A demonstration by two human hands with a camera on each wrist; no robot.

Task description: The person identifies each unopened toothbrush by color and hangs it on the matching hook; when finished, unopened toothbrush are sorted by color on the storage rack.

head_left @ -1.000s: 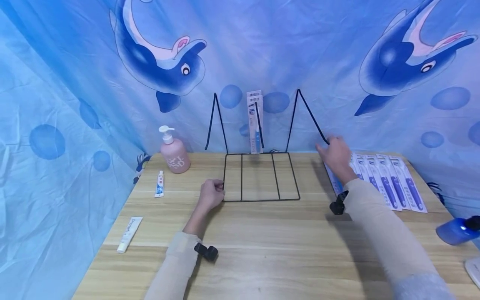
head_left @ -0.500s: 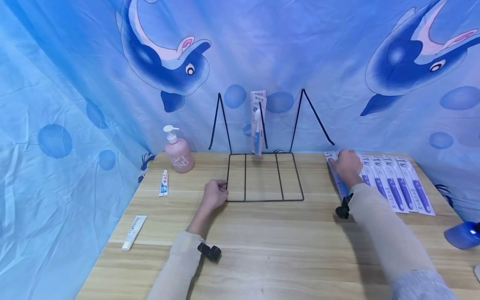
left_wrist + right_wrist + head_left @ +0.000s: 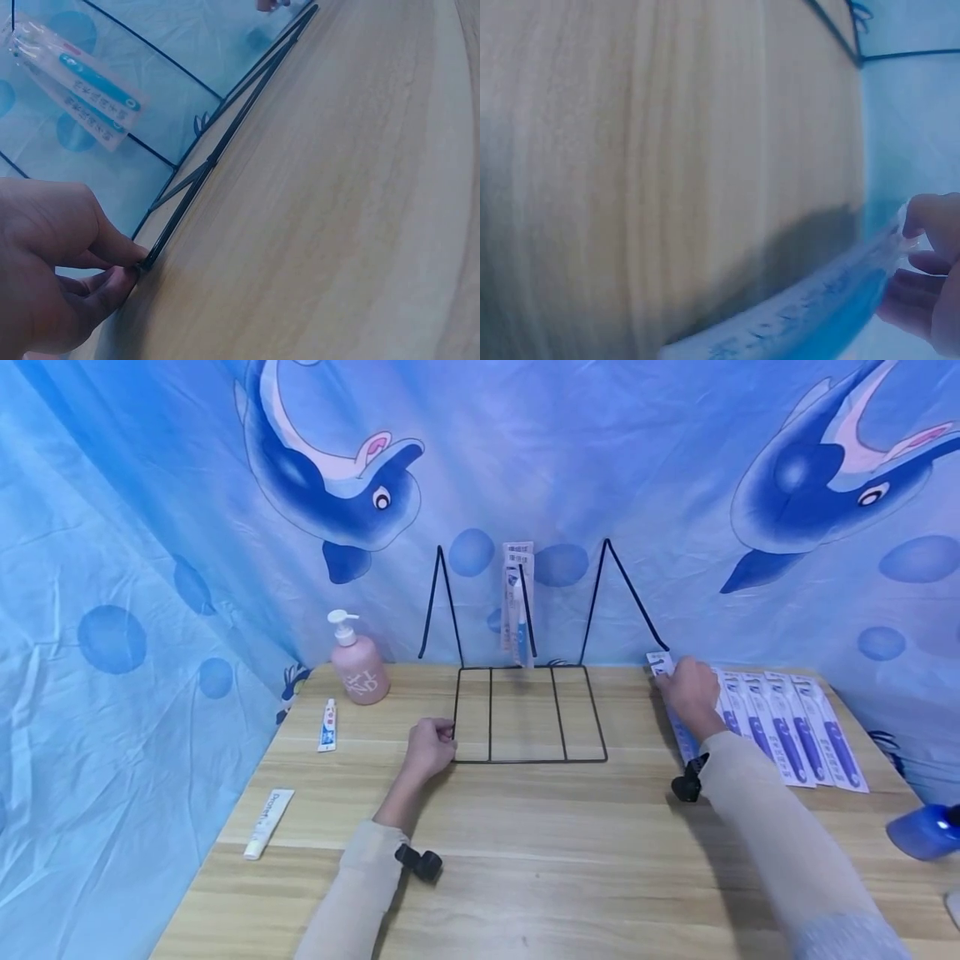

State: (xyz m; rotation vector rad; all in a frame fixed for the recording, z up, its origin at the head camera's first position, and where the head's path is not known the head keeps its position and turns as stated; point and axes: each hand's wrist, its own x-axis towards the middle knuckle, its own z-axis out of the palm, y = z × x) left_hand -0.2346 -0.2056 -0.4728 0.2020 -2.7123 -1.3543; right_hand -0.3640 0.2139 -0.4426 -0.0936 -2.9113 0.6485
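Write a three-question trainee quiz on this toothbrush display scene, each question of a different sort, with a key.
1. True or false: the left hand pinches the near-left corner of the wire rack.
2. Multiple choice: the right hand grips
A. the pink pump bottle
B. the leftmost toothbrush pack of the row
C. the white tube
3. Fill in: one toothbrush pack already hangs on the rack's ______ hook.

Key: 1 true; 2 B; 3 middle.
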